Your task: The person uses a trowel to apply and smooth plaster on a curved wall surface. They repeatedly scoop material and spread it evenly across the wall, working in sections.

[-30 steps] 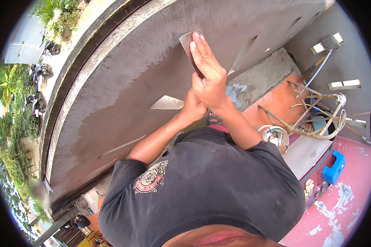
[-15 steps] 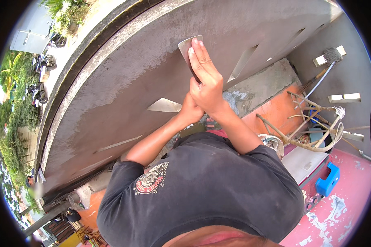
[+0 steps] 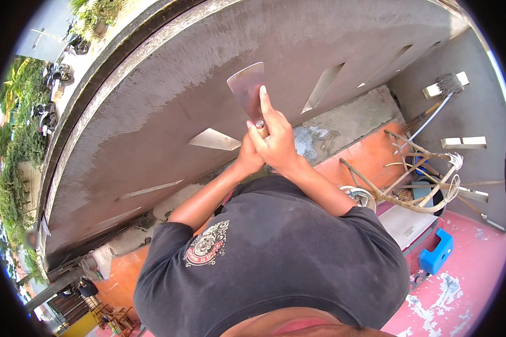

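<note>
A scraper (image 3: 247, 92) with a wide metal blade is held against the grey wall (image 3: 168, 106), or just in front of it; I cannot tell which. My right hand (image 3: 278, 140) wraps its handle, the index finger stretched along the blade's right edge. Close under it, my left hand (image 3: 249, 156) is closed round the lower part of the same handle, its thumb side touching the right hand. The handle is mostly hidden in both hands. Dark, damp-looking patches and lighter, rough ones mark the wall near the blade.
Slanted openings (image 3: 323, 87) pierce the wall. To the right stand a frame of bamboo poles (image 3: 402, 185), a white bucket (image 3: 361, 196), a blue plastic piece (image 3: 436, 251) and a brush on a long pole (image 3: 448, 84). A ledge (image 3: 371, 106) runs along the wall's foot.
The scraper and both hands have come down toward me and slightly left. Two right-hand fingers lay over the blade before; now just the index finger does, and more of the blade shows.
</note>
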A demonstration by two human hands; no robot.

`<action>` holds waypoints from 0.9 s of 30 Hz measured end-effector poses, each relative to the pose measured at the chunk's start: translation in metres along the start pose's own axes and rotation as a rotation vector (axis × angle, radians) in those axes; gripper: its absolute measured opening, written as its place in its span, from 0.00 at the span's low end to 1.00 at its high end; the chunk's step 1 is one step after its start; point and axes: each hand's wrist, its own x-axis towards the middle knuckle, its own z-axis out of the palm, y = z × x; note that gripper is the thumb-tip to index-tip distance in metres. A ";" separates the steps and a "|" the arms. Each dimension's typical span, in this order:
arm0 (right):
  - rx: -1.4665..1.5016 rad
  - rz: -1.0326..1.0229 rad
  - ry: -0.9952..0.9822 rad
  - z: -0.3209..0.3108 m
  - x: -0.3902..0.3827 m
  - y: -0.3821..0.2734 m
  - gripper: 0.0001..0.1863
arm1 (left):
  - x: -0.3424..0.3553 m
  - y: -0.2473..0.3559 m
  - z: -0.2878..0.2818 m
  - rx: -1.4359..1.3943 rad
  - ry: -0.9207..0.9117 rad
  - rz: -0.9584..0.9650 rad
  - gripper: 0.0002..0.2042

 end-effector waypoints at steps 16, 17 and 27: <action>0.010 -0.235 0.145 0.020 0.043 0.041 0.37 | -0.028 0.038 -0.034 0.275 -0.224 -0.270 0.29; -0.027 -0.155 0.179 0.020 0.050 0.043 0.36 | -0.032 0.039 -0.036 0.268 -0.213 -0.254 0.28; -0.104 -0.147 0.238 0.041 0.057 0.015 0.33 | -0.065 0.047 -0.076 0.235 -0.148 -0.053 0.17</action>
